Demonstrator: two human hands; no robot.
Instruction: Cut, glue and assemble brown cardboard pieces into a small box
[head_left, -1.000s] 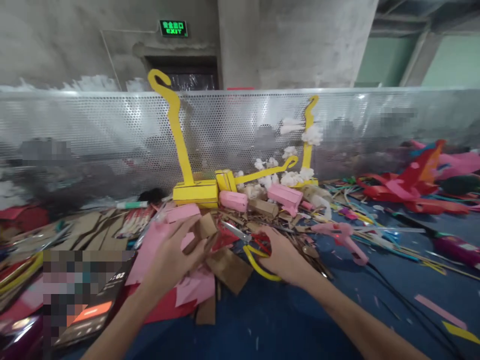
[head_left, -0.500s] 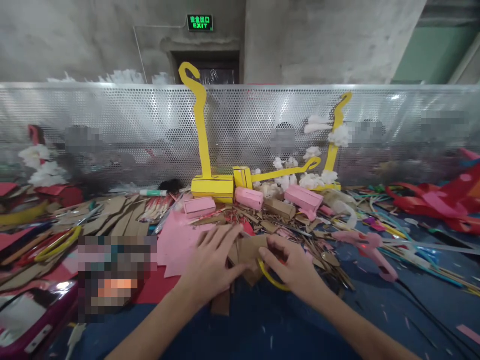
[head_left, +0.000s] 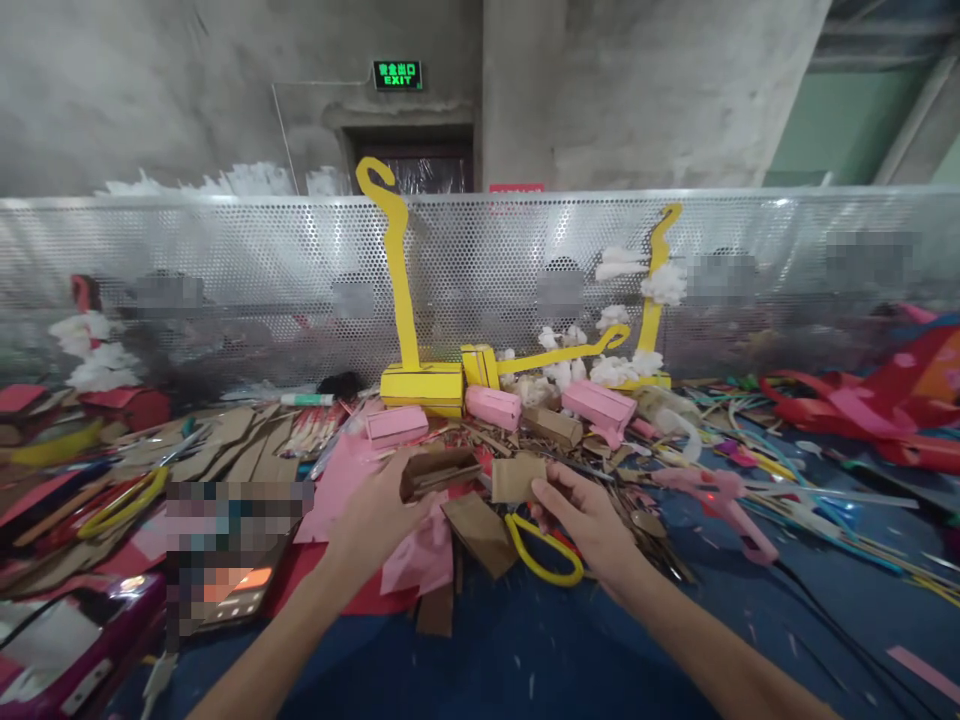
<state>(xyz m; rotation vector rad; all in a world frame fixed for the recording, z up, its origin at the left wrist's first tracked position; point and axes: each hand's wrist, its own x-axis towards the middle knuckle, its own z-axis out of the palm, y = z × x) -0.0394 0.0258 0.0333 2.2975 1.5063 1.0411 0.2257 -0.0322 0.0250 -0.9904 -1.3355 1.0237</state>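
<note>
My left hand [head_left: 382, 510] is closed round a hollow brown cardboard box form [head_left: 439, 472], its opening facing me. Pinched between the thumb and fingers of my right hand [head_left: 574, 510] is a small tan cardboard piece [head_left: 517, 479], just right of the box form. A loose brown cardboard piece [head_left: 481, 535] lies below and between the hands. Beside it, under my right hand, are the yellow handles [head_left: 551, 572] of a tool. Pink paper [head_left: 424, 550] lies beneath my left hand.
Yellow hooked cardboard shapes [head_left: 421, 388] and pink blocks [head_left: 491, 407] stand before a perforated metal screen [head_left: 300, 300]. A pink glue gun [head_left: 727, 500] with a cord lies right. At left are cardboard strips [head_left: 229, 440], a phone-like device [head_left: 244, 590] and a purple case [head_left: 97, 650].
My hands have moved apart. My left hand now has the brown box form, and my right hand holds the tan piece up. The lower cardboard piece and yellow handles are more exposed. The view has tilted up slightly.
</note>
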